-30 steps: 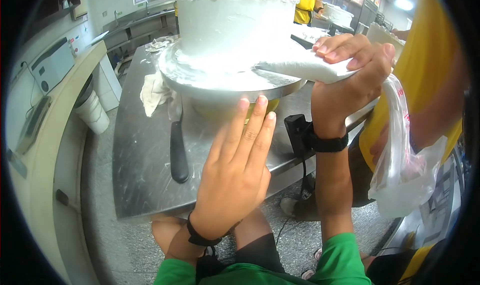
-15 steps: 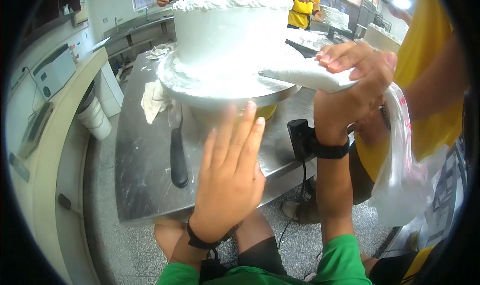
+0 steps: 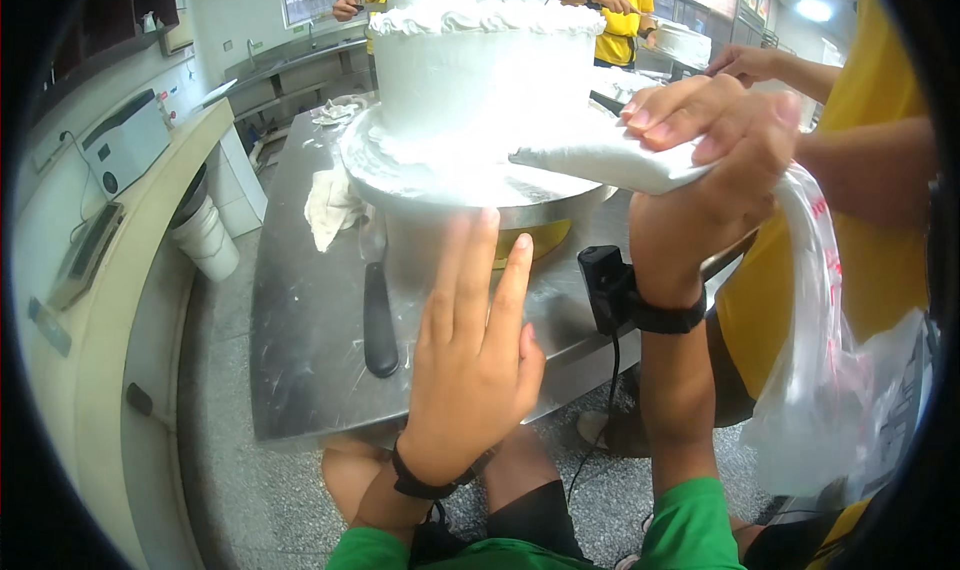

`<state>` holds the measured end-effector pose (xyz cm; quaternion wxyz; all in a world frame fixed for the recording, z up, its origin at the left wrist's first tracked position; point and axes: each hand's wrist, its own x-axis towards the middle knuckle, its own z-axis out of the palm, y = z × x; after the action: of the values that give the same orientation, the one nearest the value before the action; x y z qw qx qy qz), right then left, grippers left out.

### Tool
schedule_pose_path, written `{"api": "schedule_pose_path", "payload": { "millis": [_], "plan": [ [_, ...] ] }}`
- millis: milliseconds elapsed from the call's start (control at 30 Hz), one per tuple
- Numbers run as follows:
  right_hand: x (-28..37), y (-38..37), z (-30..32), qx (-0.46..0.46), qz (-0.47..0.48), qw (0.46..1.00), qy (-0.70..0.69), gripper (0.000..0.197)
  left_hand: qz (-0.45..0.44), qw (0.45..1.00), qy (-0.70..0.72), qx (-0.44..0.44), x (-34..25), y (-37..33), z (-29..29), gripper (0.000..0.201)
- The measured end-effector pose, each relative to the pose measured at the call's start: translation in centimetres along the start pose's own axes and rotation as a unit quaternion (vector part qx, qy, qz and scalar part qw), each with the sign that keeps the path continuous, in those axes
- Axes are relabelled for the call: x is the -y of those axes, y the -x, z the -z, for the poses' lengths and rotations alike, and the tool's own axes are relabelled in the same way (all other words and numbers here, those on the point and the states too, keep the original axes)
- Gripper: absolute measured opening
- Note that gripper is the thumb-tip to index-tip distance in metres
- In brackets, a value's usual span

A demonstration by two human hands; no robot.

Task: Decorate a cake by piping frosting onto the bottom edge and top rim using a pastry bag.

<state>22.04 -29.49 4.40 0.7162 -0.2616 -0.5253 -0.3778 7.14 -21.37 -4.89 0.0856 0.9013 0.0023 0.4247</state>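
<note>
A tall white frosted cake (image 3: 485, 85) with a ruffled cream border along its top edge stands on a round metal turntable (image 3: 570, 210). My right hand (image 3: 715, 160) is closed around a white-filled piping bag (image 3: 610, 162). The bag's tip points left, close to the cake's base, and its loose clear plastic end hangs below my wrist. My left hand (image 3: 475, 360) is stretched out, fingers extended, with the fingertips at the turntable's near rim; whether they touch it I cannot tell. A palette knife (image 3: 378, 320) with a black handle lies left of that hand.
A crumpled cream cloth (image 3: 332, 208) lies on the steel table (image 3: 300, 350), left of the turntable. A person in a yellow shirt (image 3: 840, 260) stands close at my right. Two more people stand beyond the cake. A white bucket (image 3: 207, 238) sits on the floor by the left counter.
The view has shifted slightly, so the cake and table appear farther right. My left fingers remain at the turntable's rim. Another person's hand now shows behind my right hand.
</note>
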Motion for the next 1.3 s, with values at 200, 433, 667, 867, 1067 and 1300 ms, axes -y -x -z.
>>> {"api": "schedule_pose_path", "payload": {
  "millis": [200,433,667,867,1067,1300],
  "plan": [
    [-0.7,0.4,-1.5,-0.044,-0.023,0.999,0.009,0.051,0.004,0.998,0.058,0.014,-0.1,0.0,0.3,0.062],
    [-0.9,0.6,-0.9,-0.074,-0.039,0.996,-0.006,0.047,-0.007,0.998,0.054,0.026,0.0,-0.1,0.4,0.063],
    [-0.2,0.8,-1.0,-0.063,-0.078,0.994,0.044,0.041,-0.004,0.997,0.069,0.034,-0.1,-0.1,0.4,0.063],
    [-0.6,0.9,-1.1,-0.045,-0.05,0.997,0.032,0.041,-0.01,0.996,0.076,0.049,0.0,-0.2,0.6,0.063],
    [-0.5,0.9,-0.9,-0.053,-0.041,0.996,0.053,0.041,-0.011,0.995,0.079,0.059,-0.1,-0.2,0.7,0.064],
    [-0.5,0.8,-0.7,-0.039,-0.056,0.998,0.015,0.041,-0.012,0.995,0.08,0.065,-0.2,-0.3,0.7,0.063]
  ]
}}
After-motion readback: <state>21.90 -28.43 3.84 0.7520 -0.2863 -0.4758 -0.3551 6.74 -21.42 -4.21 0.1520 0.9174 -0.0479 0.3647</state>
